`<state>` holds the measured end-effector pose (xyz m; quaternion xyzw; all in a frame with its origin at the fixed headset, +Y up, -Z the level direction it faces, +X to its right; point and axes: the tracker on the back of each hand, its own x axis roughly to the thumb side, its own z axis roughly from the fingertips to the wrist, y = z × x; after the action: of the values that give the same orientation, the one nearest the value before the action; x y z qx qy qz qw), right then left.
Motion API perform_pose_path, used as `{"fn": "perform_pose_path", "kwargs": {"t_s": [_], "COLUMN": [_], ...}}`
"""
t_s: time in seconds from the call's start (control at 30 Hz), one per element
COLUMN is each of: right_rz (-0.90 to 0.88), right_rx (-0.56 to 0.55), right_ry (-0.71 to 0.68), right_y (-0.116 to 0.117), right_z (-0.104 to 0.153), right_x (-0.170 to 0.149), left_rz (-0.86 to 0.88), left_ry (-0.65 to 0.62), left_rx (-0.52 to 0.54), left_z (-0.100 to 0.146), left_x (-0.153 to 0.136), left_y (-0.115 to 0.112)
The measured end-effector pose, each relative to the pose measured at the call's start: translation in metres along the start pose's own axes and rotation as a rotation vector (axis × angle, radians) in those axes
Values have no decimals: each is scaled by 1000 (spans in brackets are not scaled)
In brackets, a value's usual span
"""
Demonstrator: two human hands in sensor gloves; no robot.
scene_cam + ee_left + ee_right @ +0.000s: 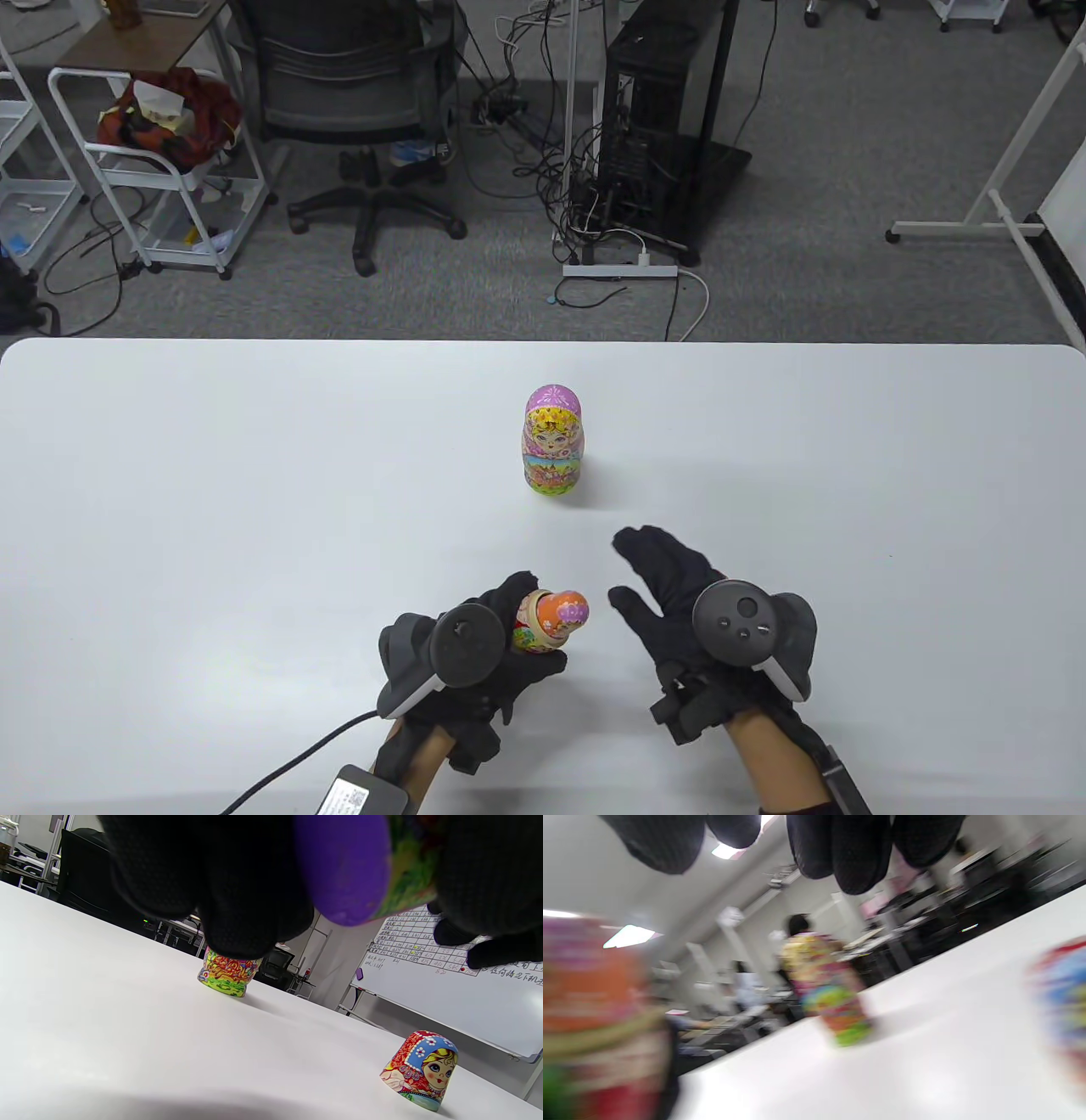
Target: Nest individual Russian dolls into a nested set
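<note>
A small orange-headed doll (556, 622) is gripped in the left hand (475, 658) at the lower centre of the table view, tilted so that its long axis runs toward the right of the frame, its head pointing at the right hand (679, 594). The right hand is held just beside it with fingers spread apart and nothing in them. In the left wrist view a purple rounded base (343, 870) is seen clamped between the gloved fingers (237, 899).

A closed pink-topped doll (553, 440) stands upright in the middle of the counter (212, 509), above both hands in the frame and slightly nearer the right one. A red-and-blue upper half (422, 1069) is seen at the lower right of the left wrist view, resting mouth-down on the counter; in the table view it appears to be hidden under the right hand.

Wide bare counter lies on every side, with the edges well apart from the dolls, so room for the coming move is judged ample. The right wrist view is too blurred for detail
</note>
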<state>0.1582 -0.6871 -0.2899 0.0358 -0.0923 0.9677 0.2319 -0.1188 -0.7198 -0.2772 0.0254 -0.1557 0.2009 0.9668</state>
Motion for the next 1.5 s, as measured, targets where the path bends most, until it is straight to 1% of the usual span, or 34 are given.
{"fn": "perform_pose_path", "kwargs": {"t_s": [0.07, 0.1, 0.13, 0.2, 0.27, 0.37, 0.47, 0.53, 0.63, 0.7, 0.87, 1.0, 1.07, 1.2, 1.27, 1.3, 1.37, 1.43, 1.5], "right_rz": [152, 181, 256, 350, 398, 362, 366, 339, 234, 226, 235, 68, -43, -176, -280, -305, -410, -470, -466], "right_rx": [34, 46, 96, 171, 217, 280, 324, 336, 352, 355, 304, 261, 245, 234, 208, 204, 181, 165, 170], "right_ry": [123, 149, 209, 268, 305, 341, 367, 374, 396, 396, 373, 318, 254, 135, 41, 19, -58, -114, -151], "right_y": [6, 9, 16, 24, 33, 42, 49, 51, 52, 51, 48, 38, 33, 31, 29, 28, 25, 23, 21], "right_z": [-4, -5, -7, -9, -11, -12, -13, -14, -15, -15, -15, -16, -15, -13, -11, -10, -7, -4, -2], "right_x": [-14, -16, -23, -31, -39, -49, -56, -60, -66, -67, -65, -57, -50, -36, -24, -21, -10, -1, 6], "left_rz": [-1, 0, -2, -7, -6, -10, -18, -21, -23, -26, -32, -39, -40, -61, -56, -58, -61, -57, -64], "left_ry": [8, 10, 14, 18, 22, 25, 24, 24, 25, 25, 25, 30, 36, 51, 59, 60, 63, 61, 54], "left_rx": [-2, -4, -5, -3, -6, -7, -11, -10, -15, -15, -19, -22, -27, -38, -44, -43, -41, -42, -43], "left_z": [0, -1, -1, -1, -1, -1, -1, -1, -1, -1, -1, -1, -2, -2, -2, -2, -2, -2, -3], "left_x": [-2, -3, -3, -5, -6, -6, -5, -5, -5, -5, -5, -6, -8, -12, -14, -14, -14, -14, -13], "left_y": [-1, -1, -1, -2, -2, -2, -2, -2, -2, -2, -3, -3, -4, -6, -7, -7, -6, -7, -7]}}
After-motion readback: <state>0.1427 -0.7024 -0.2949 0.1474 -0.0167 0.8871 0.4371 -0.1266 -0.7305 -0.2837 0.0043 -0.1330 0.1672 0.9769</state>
